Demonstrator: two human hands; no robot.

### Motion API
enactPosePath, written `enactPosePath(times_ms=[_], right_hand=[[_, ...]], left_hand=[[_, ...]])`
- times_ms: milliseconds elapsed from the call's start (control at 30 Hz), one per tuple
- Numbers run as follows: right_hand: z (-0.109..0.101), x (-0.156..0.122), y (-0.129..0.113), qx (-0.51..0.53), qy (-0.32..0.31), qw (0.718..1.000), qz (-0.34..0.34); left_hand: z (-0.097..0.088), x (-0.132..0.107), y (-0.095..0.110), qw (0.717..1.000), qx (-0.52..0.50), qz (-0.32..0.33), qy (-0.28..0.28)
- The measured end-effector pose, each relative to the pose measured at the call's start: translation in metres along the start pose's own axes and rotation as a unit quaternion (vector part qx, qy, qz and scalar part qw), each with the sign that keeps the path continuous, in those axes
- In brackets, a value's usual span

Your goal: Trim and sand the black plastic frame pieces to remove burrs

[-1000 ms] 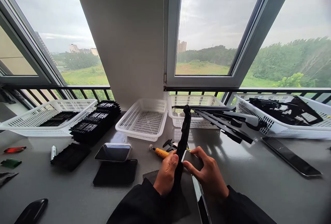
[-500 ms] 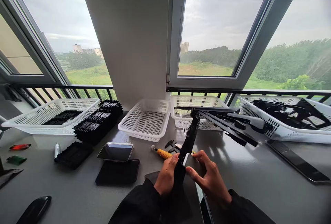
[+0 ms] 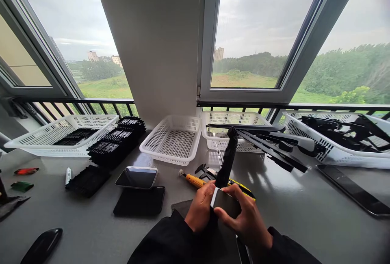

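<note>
My left hand [image 3: 198,209] is closed around the lower part of a long black plastic part [image 3: 229,156], which stands tilted with its top end up and to the right. Between the thumb and fingers of my right hand [image 3: 250,215] is a small rectangular block [image 3: 227,202] with a dark face and a silvery-white edge. The block sits right against the black part, close to my left fingers; whether they touch is hard to tell. Just beyond my hands lie an orange-handled screwdriver [image 3: 195,180], a caliper [image 3: 202,169] and a yellow-and-black tool [image 3: 245,191].
White baskets [image 3: 166,159] line the back; long black parts [image 3: 268,146] jut from one toward me. A stack of black trays [image 3: 106,146] stands left. Two phone-like slabs [image 3: 138,201] lie left of my hands, a black mouse-like object [image 3: 42,245] front left, a dark panel [image 3: 350,189] right.
The block in my right hand has turned and shifted slightly down and left. The black part has rotated to show a narrower side, and more of the yellow-and-black tool shows.
</note>
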State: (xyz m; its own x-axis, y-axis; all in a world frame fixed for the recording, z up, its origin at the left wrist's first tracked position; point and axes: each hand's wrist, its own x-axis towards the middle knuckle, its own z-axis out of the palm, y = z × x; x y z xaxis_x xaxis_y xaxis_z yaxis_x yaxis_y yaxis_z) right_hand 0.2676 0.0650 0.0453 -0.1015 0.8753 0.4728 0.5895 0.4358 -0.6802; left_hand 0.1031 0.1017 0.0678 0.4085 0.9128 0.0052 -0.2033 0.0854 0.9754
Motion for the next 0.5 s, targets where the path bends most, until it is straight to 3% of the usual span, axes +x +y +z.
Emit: enactPosePath(times_ms=[267, 400, 500], right_hand=[[-0.008, 0.015, -0.001, -0.001, 0.018, 1.000, 0.018], [-0.005, 0.012, -0.003, 0.009, -0.032, 0.999, 0.008], [-0.005, 0.012, -0.002, 0.008, -0.053, 0.998, 0.022]], left_hand=[[-0.007, 0.003, -0.006, 0.999, -0.026, -0.016, 0.020], [-0.009, 0.005, -0.008, 0.996, -0.040, -0.048, 0.061], [-0.010, 0.008, -0.009, 0.994, -0.066, -0.059, 0.060]])
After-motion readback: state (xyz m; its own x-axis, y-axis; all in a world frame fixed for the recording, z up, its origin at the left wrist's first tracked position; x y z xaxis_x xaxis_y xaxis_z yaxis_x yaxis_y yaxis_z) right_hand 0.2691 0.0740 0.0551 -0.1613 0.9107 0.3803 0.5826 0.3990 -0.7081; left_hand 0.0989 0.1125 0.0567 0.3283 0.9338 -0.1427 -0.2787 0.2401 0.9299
